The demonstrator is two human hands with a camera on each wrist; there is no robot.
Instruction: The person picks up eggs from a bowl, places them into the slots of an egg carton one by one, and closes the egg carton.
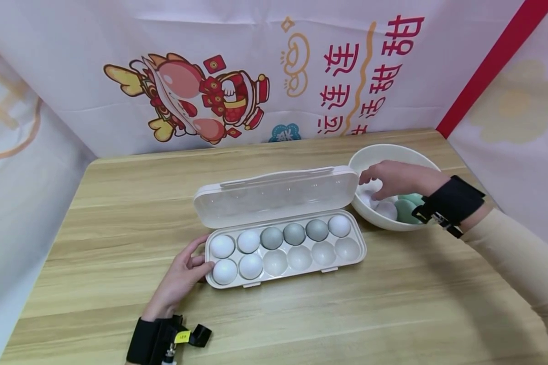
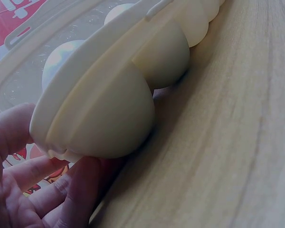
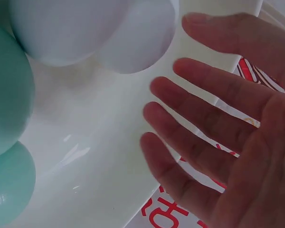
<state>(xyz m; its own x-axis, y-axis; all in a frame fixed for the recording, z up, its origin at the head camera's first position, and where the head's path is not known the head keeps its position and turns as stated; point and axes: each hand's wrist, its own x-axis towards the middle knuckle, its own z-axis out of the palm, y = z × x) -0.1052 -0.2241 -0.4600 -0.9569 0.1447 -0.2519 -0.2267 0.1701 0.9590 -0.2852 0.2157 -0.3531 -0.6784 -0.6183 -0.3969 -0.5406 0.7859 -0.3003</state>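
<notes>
My left hand [image 1: 179, 280] grips the left end of a white egg carton [image 1: 300, 258], thumb on the rim and fingers lower down, as the left wrist view shows. The carton stands open, its clear lid [image 1: 278, 200] tilted back. White eggs [image 1: 226, 271] fill both rows at the left end. Three grey-green eggs [image 1: 294, 234] and another white egg [image 1: 339, 225] continue the back row. My right hand [image 1: 396, 177] reaches into a white bowl [image 1: 383, 221]. Its fingers are spread beside a pale egg [image 3: 140, 40], with nothing in the grasp.
Green eggs [image 1: 406, 211] and pale eggs lie in the bowl, just right of the carton's lid. Both stand on a wooden table [image 1: 132, 203]. A white printed cloth [image 1: 255, 45] hangs behind the table, and more cloth hangs at the sides.
</notes>
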